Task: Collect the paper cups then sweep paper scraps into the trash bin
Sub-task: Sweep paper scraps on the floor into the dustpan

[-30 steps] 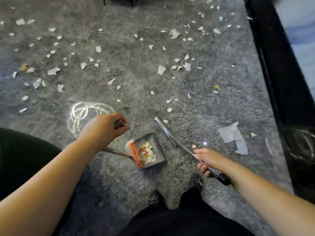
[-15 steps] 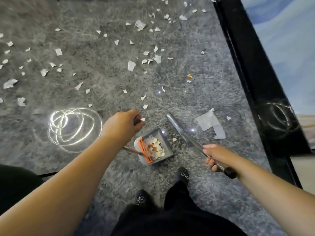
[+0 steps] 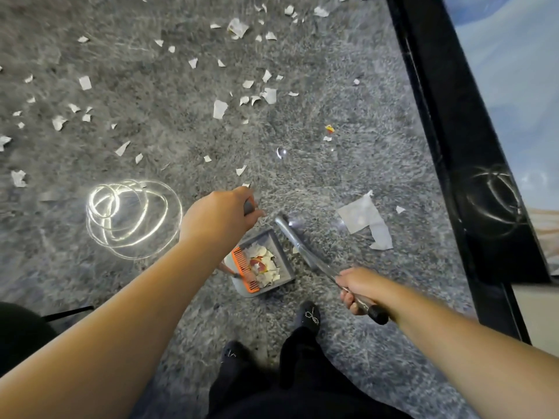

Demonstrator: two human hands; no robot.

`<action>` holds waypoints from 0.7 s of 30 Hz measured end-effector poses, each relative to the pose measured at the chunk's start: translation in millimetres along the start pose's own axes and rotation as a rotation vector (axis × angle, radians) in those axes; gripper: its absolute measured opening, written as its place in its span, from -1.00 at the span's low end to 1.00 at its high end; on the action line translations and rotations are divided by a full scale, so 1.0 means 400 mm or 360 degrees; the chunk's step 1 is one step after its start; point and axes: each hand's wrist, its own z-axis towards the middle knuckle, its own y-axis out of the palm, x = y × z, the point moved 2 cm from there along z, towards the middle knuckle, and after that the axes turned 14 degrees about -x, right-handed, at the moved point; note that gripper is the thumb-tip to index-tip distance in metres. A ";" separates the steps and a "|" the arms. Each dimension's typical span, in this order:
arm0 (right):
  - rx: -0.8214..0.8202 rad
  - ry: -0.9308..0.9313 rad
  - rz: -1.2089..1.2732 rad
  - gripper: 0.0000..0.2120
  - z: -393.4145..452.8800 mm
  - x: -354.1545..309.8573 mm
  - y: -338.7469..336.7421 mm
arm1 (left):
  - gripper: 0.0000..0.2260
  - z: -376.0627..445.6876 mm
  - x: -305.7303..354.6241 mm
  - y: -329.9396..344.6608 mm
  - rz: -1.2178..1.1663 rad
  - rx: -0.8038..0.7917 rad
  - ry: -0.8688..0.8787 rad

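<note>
My left hand (image 3: 219,217) grips the top of the long dustpan handle. Below it the grey dustpan (image 3: 284,258) with an orange comb edge (image 3: 243,272) stands on the grey floor and holds several white scraps and a reddish piece. My right hand (image 3: 355,287) grips the silver broom handle (image 3: 305,252) near its black end; the broom's lower end lies just right of the pan. White paper scraps (image 3: 220,108) are scattered over the floor ahead and to the left. A large torn sheet (image 3: 364,219) lies right of the pan. No paper cups or trash bin are in view.
A black border strip (image 3: 453,164) runs along the right, with a pale blue surface beyond it. A bright ring of reflected light (image 3: 133,217) lies on the floor to the left. My feet in dark socks (image 3: 308,316) stand just behind the pan.
The view has swung to the right and slightly forward, so the black border now fills more of the right side. Both hands keep their grips; pan and broom stay close together.
</note>
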 end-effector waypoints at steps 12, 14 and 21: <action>-0.0118 -0.0147 0.0058 -0.63 -0.089 -0.003 -0.089 | -0.75 0.052 0.024 -0.053 -0.0096 -0.0008 -0.0093; -0.0092 -0.0184 0.0123 -0.62 -0.098 -0.014 -0.103 | -0.75 0.059 0.032 -0.068 -0.0151 -0.0005 -0.0099; 0.0043 -0.0339 0.0337 -0.68 -0.132 -0.033 -0.151 | -0.82 0.113 0.076 -0.094 -0.0157 -0.0039 0.0096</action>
